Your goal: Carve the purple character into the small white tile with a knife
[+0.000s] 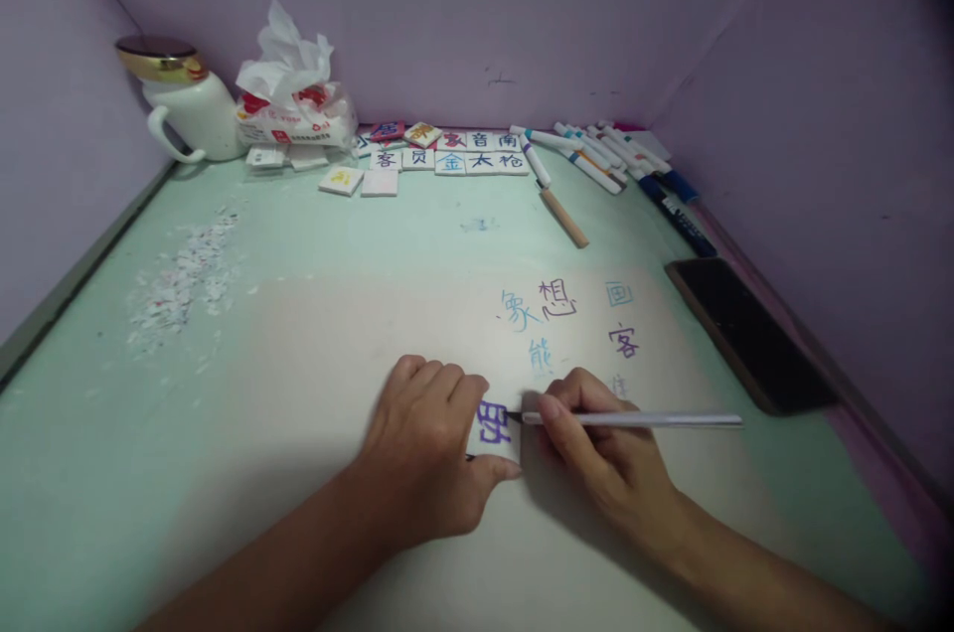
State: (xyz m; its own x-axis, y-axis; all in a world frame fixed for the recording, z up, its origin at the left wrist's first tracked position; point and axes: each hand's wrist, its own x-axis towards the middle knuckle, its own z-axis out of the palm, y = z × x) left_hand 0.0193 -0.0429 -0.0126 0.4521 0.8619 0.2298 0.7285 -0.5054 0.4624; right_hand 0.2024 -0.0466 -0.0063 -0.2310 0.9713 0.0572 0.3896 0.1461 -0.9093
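In the middle of the table, my left hand [432, 443] is closed on a small square white block [509, 445] with a purple character drawn on its face. Thumb and index finger grip its opposite edges. My right hand [603, 443] pinches a slim craft knife [656, 420] with a silver handle, held almost level. Its dark tip meets the right side of the character. Blue and purple handwritten characters [556, 299] mark the pale work surface [335, 334] beyond my hands.
White shavings [186, 284] lie at left. Along the back are a lidded mug [198, 115], a tissue pack [298, 120], several lettered blocks [451, 162] and marker pens [588, 155]. A tan stick-like tool [564, 217] lies before them. A phone [745, 334] rests at right. Purple walls enclose the table.
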